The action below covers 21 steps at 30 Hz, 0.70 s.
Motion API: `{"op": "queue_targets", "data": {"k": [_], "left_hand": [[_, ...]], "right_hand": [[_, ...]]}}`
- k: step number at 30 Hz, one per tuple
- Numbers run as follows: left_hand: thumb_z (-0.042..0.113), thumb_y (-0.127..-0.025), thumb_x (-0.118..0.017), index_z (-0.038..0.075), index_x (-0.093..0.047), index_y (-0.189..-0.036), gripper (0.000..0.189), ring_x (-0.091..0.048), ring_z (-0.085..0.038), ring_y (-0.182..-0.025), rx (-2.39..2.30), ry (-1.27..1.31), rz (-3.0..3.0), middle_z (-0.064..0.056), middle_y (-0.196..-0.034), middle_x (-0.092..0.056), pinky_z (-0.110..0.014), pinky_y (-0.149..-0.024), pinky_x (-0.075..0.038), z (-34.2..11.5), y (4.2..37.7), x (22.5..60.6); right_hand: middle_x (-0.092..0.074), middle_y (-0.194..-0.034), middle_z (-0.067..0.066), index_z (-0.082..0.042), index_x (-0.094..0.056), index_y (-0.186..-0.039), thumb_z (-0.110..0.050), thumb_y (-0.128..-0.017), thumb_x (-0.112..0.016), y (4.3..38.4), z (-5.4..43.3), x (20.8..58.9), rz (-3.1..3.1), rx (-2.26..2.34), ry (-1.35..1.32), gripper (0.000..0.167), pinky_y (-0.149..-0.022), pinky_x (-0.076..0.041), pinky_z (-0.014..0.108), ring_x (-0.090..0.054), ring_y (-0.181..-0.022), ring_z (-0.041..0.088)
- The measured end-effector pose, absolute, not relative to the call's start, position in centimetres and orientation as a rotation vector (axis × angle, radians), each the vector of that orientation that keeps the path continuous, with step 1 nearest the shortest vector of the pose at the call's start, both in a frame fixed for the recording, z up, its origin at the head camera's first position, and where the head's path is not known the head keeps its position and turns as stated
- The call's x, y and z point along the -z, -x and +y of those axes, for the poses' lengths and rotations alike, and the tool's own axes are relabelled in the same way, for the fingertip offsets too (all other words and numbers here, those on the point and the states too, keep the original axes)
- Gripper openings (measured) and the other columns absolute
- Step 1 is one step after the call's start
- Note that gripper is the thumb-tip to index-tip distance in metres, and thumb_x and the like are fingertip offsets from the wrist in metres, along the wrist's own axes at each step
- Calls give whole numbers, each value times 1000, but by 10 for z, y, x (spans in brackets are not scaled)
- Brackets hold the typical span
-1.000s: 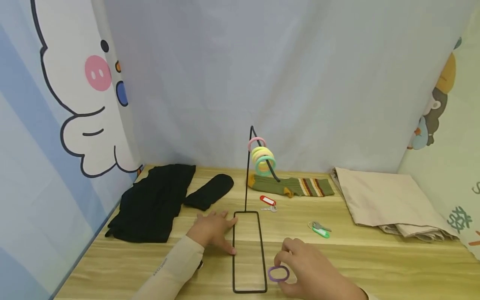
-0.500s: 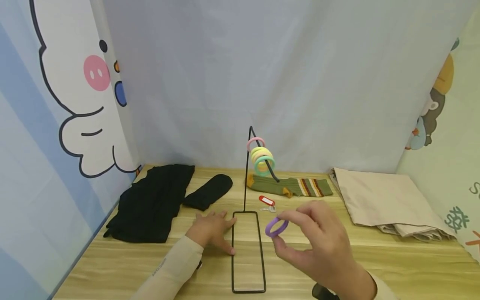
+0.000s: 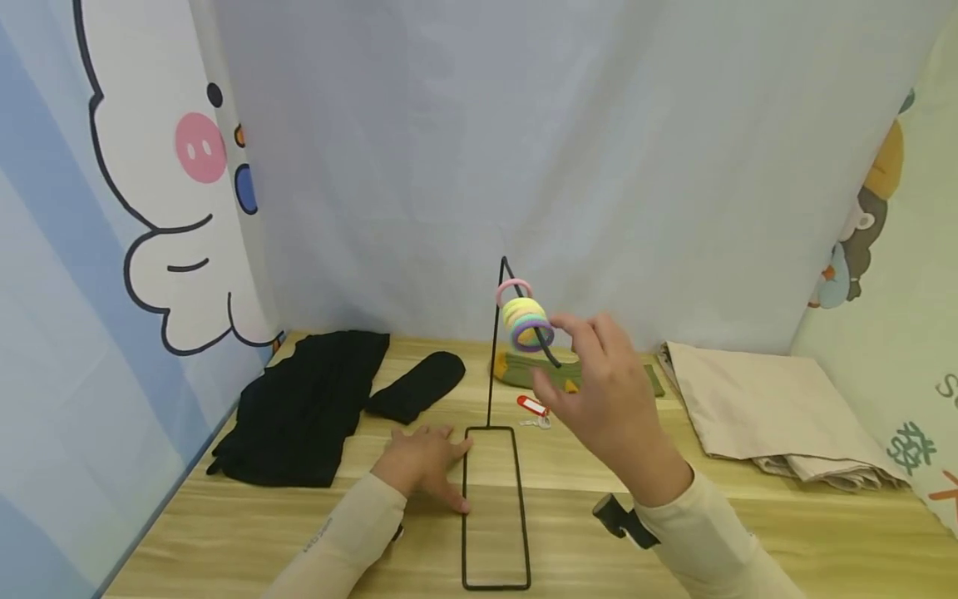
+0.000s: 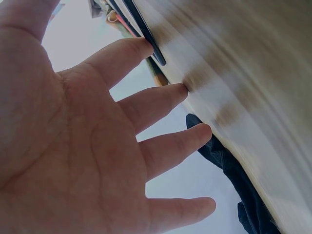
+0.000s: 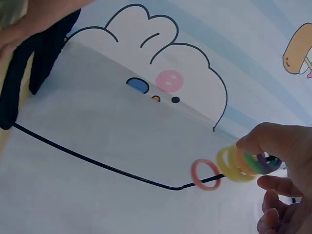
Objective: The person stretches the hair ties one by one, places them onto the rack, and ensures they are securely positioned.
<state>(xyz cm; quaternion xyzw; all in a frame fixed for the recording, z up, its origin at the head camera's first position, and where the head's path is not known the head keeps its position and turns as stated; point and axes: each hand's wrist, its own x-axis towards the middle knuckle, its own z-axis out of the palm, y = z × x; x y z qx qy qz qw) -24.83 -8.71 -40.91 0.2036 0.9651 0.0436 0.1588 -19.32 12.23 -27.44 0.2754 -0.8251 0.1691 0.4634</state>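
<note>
A thin black wire stand (image 3: pixel 518 474) has a sloping arm that bears several coloured rings resembling hair ties. The purple ring (image 3: pixel 535 347) is nearest the arm's free end, against the green and yellow rings (image 3: pixel 516 308); a pink ring (image 3: pixel 513 285) hangs apart, higher up. My right hand (image 3: pixel 609 399) is beside them, index fingertip at the purple ring, thumb spread away below. In the right wrist view, a fingertip of the right hand (image 5: pixel 287 151) is against the bunch of rings. My left hand (image 3: pixel 422 466) rests on the table, fingers spread, touching the stand's base.
Black cloth (image 3: pixel 307 408) and a black sock (image 3: pixel 419 387) lie left. Behind the stand are a green sock (image 3: pixel 516 370) and a key with a red tag (image 3: pixel 534 407). Folded beige fabric (image 3: pixel 771 408) lies right. Curtains enclose the wooden table (image 3: pixel 299 532).
My right hand has lifted the purple ring from beside the stand's base to the arm, where it now hangs, and the thumb has parted from it. My left hand stays put.
</note>
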Motion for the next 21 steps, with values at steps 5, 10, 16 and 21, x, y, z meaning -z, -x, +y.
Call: {"op": "queue_targets", "data": {"k": [5,10,16,21], "left_hand": [[64,-61,-73,31,-39,-141,93,-31,-39,-135,-98,-585,2757,-9,-149,-33,-71,-98,-21,-85,249,409],[64,-61,-73,31,-38,-142,93,-30,-39,-135,-117,-575,2760,-10,-149,-33,-71,-97,-21,-89,247,409],[62,-61,-74,29,-39,-142,94,-30,-42,-135,-173,-565,2749,-12,-149,-32,-72,-96,-21,-98,248,412],[61,-64,-73,30,-35,-143,93,-26,-43,-136,-215,-555,2717,-11,-151,-28,-73,-97,-19,-107,254,417]], "right_hand": [[-49,-82,9,2,-55,-116,-19,-67,-81,196,129,310,-2223,-452,-561,59,-56,-39,27,-41,-69,16],[-45,-78,2,-3,-62,-111,-24,-71,-79,194,133,342,-2430,-431,-539,48,-49,-33,20,-33,-61,9],[-41,-76,-2,-10,-64,-109,-29,-75,-76,194,136,370,-2685,-462,-483,41,-46,-27,19,-28,-59,8],[-40,-75,-1,-8,-64,-107,-28,-77,-75,205,138,389,-2777,-461,-468,38,-47,-26,20,-29,-60,11]]}}
